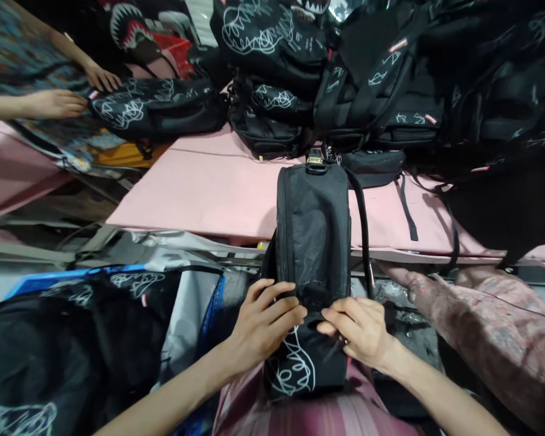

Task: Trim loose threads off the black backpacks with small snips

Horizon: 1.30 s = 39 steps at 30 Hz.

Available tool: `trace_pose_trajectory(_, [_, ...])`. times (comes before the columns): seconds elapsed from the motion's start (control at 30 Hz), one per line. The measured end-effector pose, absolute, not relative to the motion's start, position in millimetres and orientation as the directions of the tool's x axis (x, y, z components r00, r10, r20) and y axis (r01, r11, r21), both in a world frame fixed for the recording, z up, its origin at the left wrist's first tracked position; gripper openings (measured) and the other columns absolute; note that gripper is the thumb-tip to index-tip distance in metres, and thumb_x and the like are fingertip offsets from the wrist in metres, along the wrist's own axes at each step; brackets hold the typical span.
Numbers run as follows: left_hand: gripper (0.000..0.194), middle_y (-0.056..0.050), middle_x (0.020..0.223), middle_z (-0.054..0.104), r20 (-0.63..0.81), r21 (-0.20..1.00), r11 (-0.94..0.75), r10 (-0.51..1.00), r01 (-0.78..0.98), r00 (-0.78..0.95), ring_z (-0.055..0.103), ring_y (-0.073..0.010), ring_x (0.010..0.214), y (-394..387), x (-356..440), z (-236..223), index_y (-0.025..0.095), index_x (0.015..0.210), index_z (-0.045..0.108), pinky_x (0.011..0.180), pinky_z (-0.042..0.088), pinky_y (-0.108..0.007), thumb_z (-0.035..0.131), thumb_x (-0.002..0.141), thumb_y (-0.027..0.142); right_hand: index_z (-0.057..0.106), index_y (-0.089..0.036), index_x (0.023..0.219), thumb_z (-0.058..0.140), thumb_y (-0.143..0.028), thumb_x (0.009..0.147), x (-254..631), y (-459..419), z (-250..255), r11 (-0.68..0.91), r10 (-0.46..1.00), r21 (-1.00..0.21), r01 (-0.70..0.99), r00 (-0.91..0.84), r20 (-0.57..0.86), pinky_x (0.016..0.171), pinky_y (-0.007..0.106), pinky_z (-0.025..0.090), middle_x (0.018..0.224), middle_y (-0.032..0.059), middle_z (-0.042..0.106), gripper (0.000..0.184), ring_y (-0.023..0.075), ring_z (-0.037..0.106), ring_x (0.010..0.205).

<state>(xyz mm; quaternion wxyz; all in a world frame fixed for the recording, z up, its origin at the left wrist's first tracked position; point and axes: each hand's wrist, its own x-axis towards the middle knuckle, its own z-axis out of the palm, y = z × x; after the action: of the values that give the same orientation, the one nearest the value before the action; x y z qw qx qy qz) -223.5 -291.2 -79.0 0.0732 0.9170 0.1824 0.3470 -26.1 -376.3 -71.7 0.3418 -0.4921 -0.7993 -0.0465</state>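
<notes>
A black backpack [312, 230] with white scribble print lies lengthwise from my lap up onto the pink table edge [200, 200], its gold buckle at the far end. My left hand [264, 321] grips the bag's near left side, fingers curled over the fabric. My right hand [361, 330] pinches the bag's near right side at an opening, with a thin dark strap or pull running under its fingers.
A heap of black printed backpacks [367, 79] fills the table's far side. Another person's two hands [72, 91] rest on a black bag [157, 109] at far left. More black bags [72, 339] lie low on my left. A patterned sleeve [495, 339] crosses at right.
</notes>
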Motion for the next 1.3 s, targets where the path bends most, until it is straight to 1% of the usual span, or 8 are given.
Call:
trace_pose_trajectory(0.2, [0.039,-0.012,0.134,0.042,0.549,0.468,-0.746,0.665,0.473,0.506,0.029,-0.0273,0.131,-258,-190,-75,0.021,0.121,0.048,0.103,0.030,-0.048,0.052,0.083,0.020,0.060,-0.018,0.099,0.045,-0.007,0.082,-29,-339,-59,0.186,0.854,-0.291,0.938,-0.008,0.520,0.060,0.025,0.043,0.094,0.0073,0.061,0.026,0.0132,0.058,0.067])
trace_pose_trajectory(0.37, [0.083,-0.020,0.147,0.020,0.145,0.880,-0.279,0.928,0.384,0.342,0.026,-0.0274,0.134,-185,-159,-57,0.013,0.142,0.011,0.108,0.027,-0.044,0.055,0.079,0.045,0.059,-0.021,0.099,0.047,-0.011,0.083,-19,-333,-73,0.261,0.810,-0.545,0.797,0.126,0.573,0.068,0.025,0.049,0.095,0.0051,0.060,0.022,0.0144,0.060,0.080])
trace_pose_trajectory(0.53, [0.063,-0.016,0.117,0.060,-0.043,0.967,-0.086,0.873,0.240,0.486,0.057,-0.0300,0.107,-151,-140,-32,0.010,0.118,0.054,0.090,0.046,-0.041,0.059,0.071,0.052,0.046,-0.020,0.127,0.061,-0.027,0.080,-10,-342,-93,0.053,0.732,-0.704,0.708,0.452,0.510,0.083,0.034,0.052,0.123,0.0120,0.053,0.050,0.0230,0.056,0.108])
trace_pose_trajectory(0.67, [0.050,-0.013,0.102,0.067,-0.008,0.974,-0.101,0.878,0.202,0.478,0.061,-0.0296,0.095,-181,-140,-6,0.008,0.100,0.063,0.078,0.051,-0.037,0.058,0.071,0.048,0.049,-0.020,0.127,0.056,-0.024,0.083,-12,-356,-90,0.083,0.736,-0.754,0.651,0.470,0.487,0.091,0.036,0.050,0.124,0.0103,0.056,0.045,0.0233,0.055,0.112])
trace_pose_trajectory(0.83, [0.040,-0.002,0.083,0.070,0.302,0.875,-0.434,0.835,0.213,0.459,0.064,-0.0213,0.076,-238,-156,80,0.015,0.097,0.066,0.061,0.050,-0.024,0.053,0.078,0.048,0.046,-0.020,0.132,0.054,-0.017,0.083,-13,-377,-40,0.344,0.587,-0.594,0.727,0.327,0.741,0.091,0.036,0.050,0.127,0.0112,0.054,0.049,0.0246,0.055,0.112])
trace_pose_trajectory(0.93, [0.032,0.000,0.077,0.068,0.632,0.657,-0.714,0.696,0.240,0.341,0.060,-0.0142,0.059,-258,-164,116,0.017,0.089,0.066,0.052,0.046,-0.020,0.053,0.080,0.045,0.048,-0.019,0.130,0.057,-0.021,0.083,-9,-368,-13,0.445,0.469,-0.521,0.728,0.306,0.828,0.091,0.039,0.049,0.127,0.0122,0.054,0.048,0.0270,0.053,0.113])
trace_pose_trajectory(1.13, [0.036,-0.001,0.048,0.055,0.884,0.157,-0.893,0.317,0.422,0.343,0.053,-0.0123,0.039,-238,-135,58,0.014,0.065,0.055,0.038,0.036,-0.022,0.041,0.091,0.035,0.063,-0.021,0.111,0.056,-0.026,0.084,19,-328,-36,0.342,0.515,-0.728,0.594,0.530,0.674,0.082,0.037,0.055,0.110,0.0107,0.065,0.028,0.0251,0.063,0.099])
trace_pose_trajectory(1.3, [0.041,-0.001,0.044,0.053,0.893,0.053,-0.828,0.289,0.559,0.344,0.053,-0.0141,0.036,-215,-117,20,0.014,0.061,0.052,0.036,0.032,-0.025,0.033,0.094,0.030,0.062,-0.020,0.110,0.055,-0.026,0.085,53,-332,-20,0.227,0.361,-0.640,0.734,0.547,0.755,0.077,0.033,0.055,0.109,0.0112,0.064,0.026,0.0219,0.063,0.096])
